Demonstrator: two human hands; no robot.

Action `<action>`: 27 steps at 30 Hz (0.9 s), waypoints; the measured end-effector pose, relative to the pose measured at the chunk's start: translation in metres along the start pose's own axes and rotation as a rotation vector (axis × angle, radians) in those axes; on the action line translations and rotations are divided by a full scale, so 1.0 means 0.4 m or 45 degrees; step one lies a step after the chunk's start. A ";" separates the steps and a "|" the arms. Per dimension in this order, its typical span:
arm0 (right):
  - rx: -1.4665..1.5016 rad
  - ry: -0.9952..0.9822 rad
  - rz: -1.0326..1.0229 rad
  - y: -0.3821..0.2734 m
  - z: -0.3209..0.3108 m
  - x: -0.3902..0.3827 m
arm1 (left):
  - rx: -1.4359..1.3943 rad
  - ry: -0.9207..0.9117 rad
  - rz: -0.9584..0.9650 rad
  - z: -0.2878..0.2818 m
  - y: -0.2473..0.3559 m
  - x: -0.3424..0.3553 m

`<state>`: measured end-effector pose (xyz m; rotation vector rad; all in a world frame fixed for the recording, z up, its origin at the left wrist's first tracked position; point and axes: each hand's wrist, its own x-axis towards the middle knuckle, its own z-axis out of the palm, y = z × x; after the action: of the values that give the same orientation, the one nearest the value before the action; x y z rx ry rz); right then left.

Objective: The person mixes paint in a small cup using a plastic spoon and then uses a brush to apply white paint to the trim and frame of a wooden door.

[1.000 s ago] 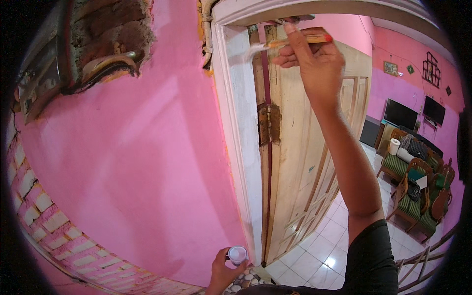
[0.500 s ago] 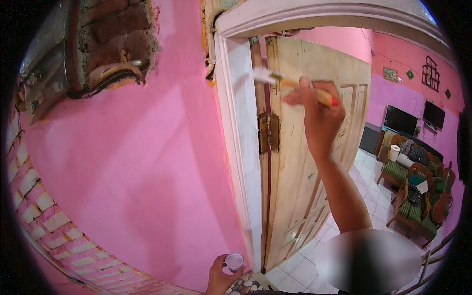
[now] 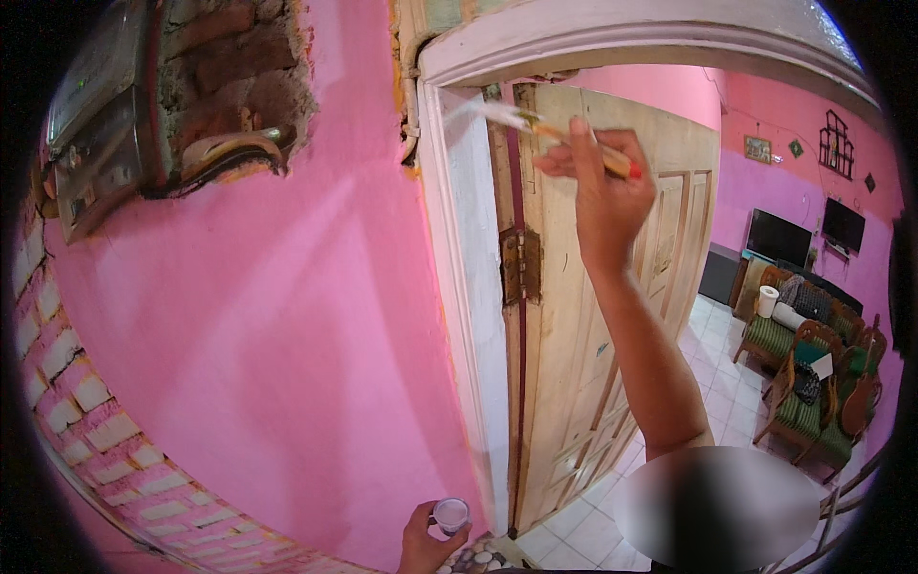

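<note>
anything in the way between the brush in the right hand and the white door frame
Nothing visible: the brush in the right hand has its tip over the door frame in this view; whether they touch is unclear.

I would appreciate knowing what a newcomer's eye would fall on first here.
The pink wall at left would likely catch it first, broken at upper left by exposed bricks. Then come the right hand, holding a paintbrush high up near the white door jamb, and, low down, the left hand with a small cup.
</note>
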<state>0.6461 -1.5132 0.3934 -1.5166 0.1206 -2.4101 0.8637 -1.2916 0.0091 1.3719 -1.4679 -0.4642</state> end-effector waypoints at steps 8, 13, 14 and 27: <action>-0.272 -0.100 0.176 -0.014 -0.020 -0.033 | -0.016 0.004 -0.036 -0.002 0.007 -0.003; -0.018 -0.031 -0.082 -0.005 0.028 0.009 | -0.005 -0.001 0.005 -0.002 -0.009 -0.007; 0.041 -0.035 -0.120 -0.005 0.041 0.016 | -0.003 -0.003 0.010 -0.005 -0.005 -0.006; -0.043 -0.090 -0.171 -0.020 0.080 -0.014 | 0.029 0.014 0.042 -0.015 -0.011 -0.012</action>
<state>0.6752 -1.5013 0.4043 -1.6729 0.0460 -2.4647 0.8703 -1.2864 0.0057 1.3642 -1.4886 -0.4190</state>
